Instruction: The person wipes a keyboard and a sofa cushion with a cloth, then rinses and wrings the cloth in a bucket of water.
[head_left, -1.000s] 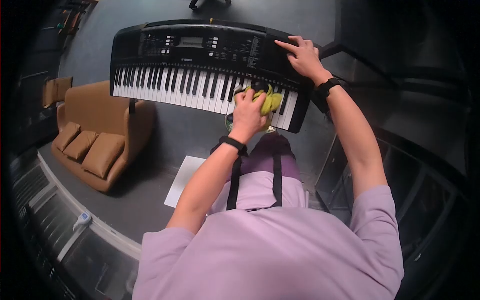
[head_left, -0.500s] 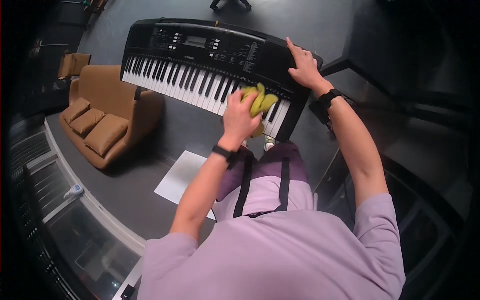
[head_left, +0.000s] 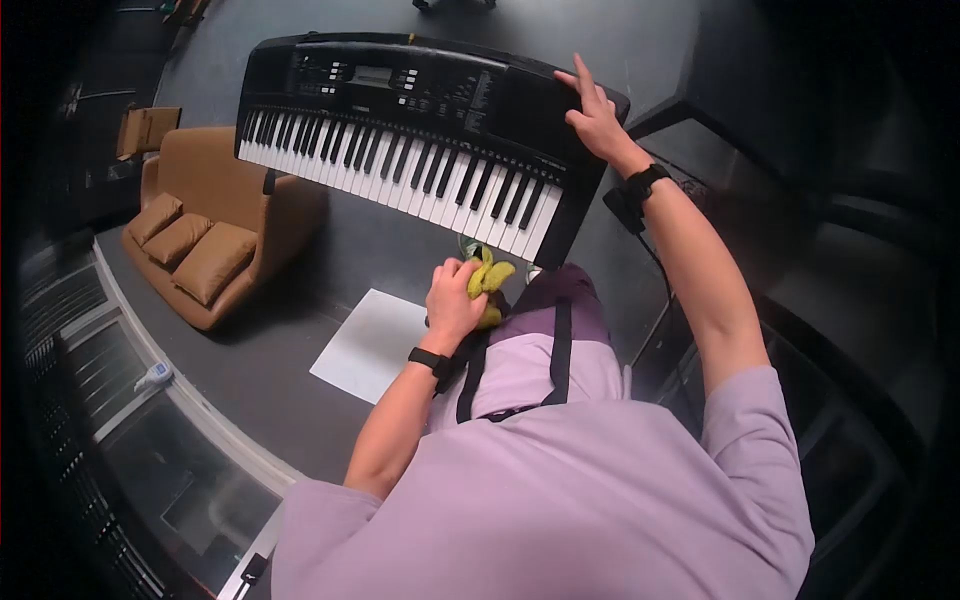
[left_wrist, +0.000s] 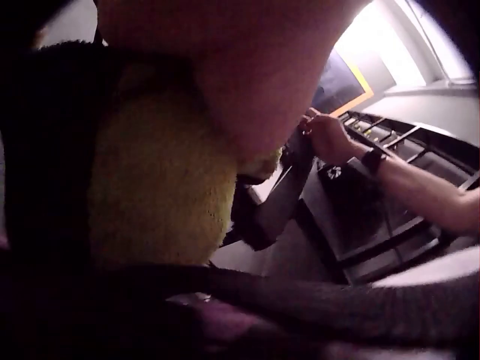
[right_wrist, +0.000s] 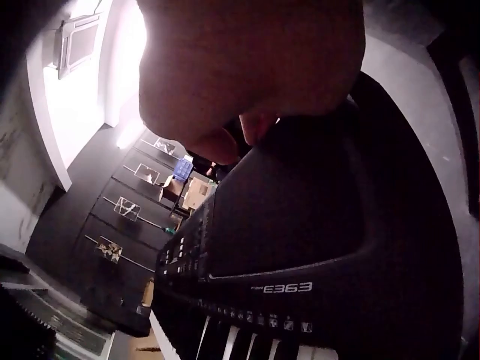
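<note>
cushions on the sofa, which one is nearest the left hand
The rightmost cushion in the head view; it looks biggest; the middle one and leftmost one lie farther from the left hand.

The floor (head_left: 350, 240) is dark grey. On it there stands a brown sofa (head_left: 208, 165), and a flat white sheet (head_left: 368, 345) lies near to this sofa.

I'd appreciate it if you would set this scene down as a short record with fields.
instrument: black electronic keyboard with black and white keys
marking: E363
left hand: grips a yellow-green fabric cloth, off the keys
right hand: fingers extended, at the keyboard's far right corner
wrists: a black band on each
furniture: brown sofa with three cushions, beyond the keyboard's left end
floor: flat white rectangular sheet
</note>
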